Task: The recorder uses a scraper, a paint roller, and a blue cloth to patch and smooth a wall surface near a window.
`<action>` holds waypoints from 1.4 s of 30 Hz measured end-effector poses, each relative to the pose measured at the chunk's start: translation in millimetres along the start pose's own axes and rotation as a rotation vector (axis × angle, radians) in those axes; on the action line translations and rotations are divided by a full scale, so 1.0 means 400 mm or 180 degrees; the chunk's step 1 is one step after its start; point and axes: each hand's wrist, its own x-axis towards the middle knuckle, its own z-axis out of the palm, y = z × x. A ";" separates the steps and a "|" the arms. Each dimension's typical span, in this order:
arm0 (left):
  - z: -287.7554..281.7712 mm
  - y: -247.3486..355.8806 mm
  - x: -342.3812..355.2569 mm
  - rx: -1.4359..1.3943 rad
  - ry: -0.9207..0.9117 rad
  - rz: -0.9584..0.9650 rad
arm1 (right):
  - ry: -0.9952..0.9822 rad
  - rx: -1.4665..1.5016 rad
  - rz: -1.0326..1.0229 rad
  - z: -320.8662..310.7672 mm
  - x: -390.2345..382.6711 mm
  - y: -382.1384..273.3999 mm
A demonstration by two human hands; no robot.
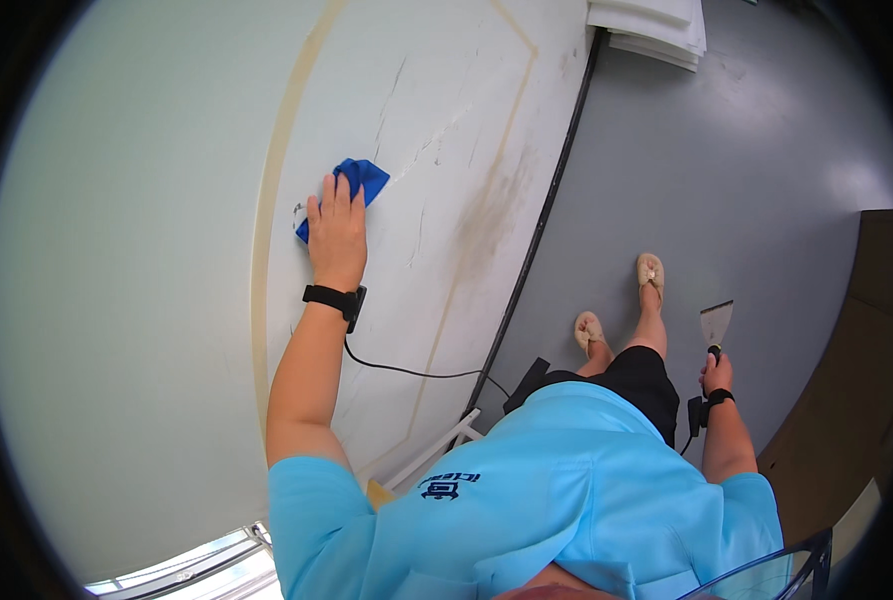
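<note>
My left hand [338, 238] presses a blue cloth [364, 178] against the white wall [166, 220], fingers over it. Part of the cloth sticks out above the fingertips, and a smaller bit shows at the hand's left side. Beside the cloth runs a vertical strip of tan tape [272, 190]. Scratches and a brown smudge [491, 215] mark the wall to the right. Down at my right side, my right hand [716, 374] grips a scraper [715, 322] by its dark handle. Its wide metal blade points away from me, apart from the wall.
A black baseboard strip [556, 165] divides the wall from the grey floor [746, 150]. White sheets [656, 25] are stacked at the far end by the wall. A brown panel [846, 370] stands on the right. A black cable [416, 374] hangs from my left wrist.
</note>
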 end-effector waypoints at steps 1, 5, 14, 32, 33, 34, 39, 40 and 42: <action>-0.002 0.011 0.004 -0.0215 -0.0134 0.0175 | 0.0051 -0.0013 -0.0043 -0.004 -0.003 0.012; 0.041 0.056 -0.035 -0.0141 -0.0317 0.0672 | -0.0075 0.0305 -0.0089 0.003 -0.020 -0.002; 0.002 0.127 -0.008 -0.0267 -0.0339 0.1179 | -0.0059 0.0424 -0.0055 0.004 -0.044 -0.019; 0.267 0.230 -0.095 0.0060 -0.1238 0.1842 | -0.0100 0.0483 0.0137 0.032 0.020 0.046; 0.283 0.224 -0.103 0.0355 -0.1381 0.1943 | -0.0100 0.0563 0.0133 0.033 0.019 0.046; 0.282 0.225 -0.098 0.0353 -0.1375 0.1970 | -0.0090 0.0639 0.0136 0.031 0.016 0.046; 0.277 0.265 -0.055 0.0482 -0.1449 0.2240 | -0.0034 0.0498 0.0178 0.028 0.020 0.050; 0.272 0.283 -0.038 0.0376 -0.1427 0.2348 | -0.0054 0.0533 0.0279 0.029 0.020 0.053; 0.290 0.301 -0.009 0.0443 -0.1336 0.2377 | -0.0070 0.0541 0.0304 0.034 0.015 0.055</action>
